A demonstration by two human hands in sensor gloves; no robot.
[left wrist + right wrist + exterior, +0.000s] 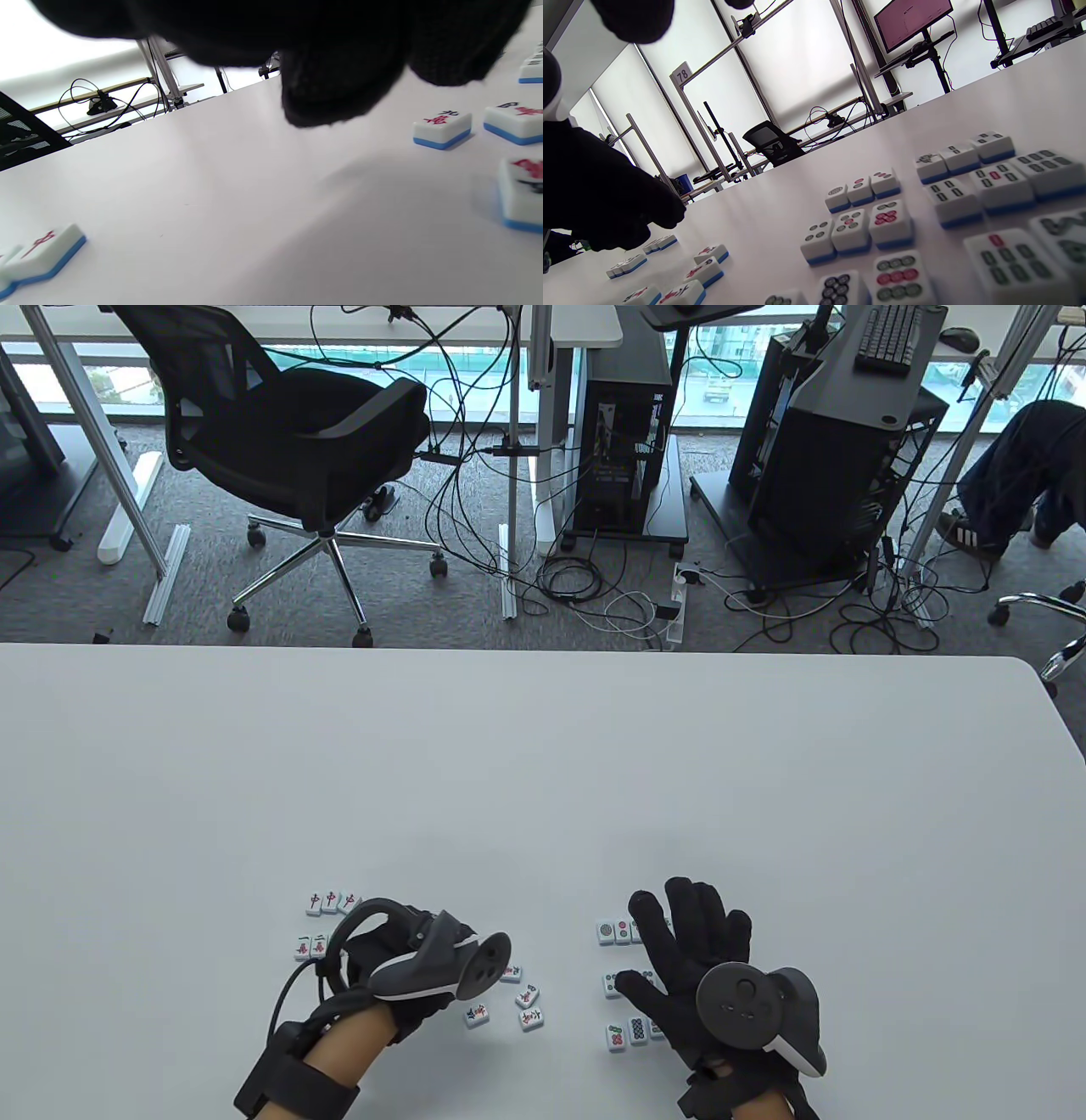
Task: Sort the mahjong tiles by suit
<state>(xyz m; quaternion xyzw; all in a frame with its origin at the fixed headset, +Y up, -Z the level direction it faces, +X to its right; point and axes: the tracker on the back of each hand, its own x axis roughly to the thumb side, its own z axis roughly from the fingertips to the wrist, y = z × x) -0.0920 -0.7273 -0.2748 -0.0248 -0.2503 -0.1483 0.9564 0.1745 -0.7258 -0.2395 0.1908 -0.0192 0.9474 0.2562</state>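
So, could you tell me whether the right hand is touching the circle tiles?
Apart: the right wrist view shows the circle tiles lying uncovered, the right hand above them.

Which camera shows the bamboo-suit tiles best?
The right wrist view: the bamboo tiles lie at its right, faces readable. In the table view the right hand covers that spot, so none show. The left wrist view shows only red-character tiles.

Bright window daylight, blown out in both wrist views, leaves nearby tiles point(522, 195) blurred, perhaps from motion.
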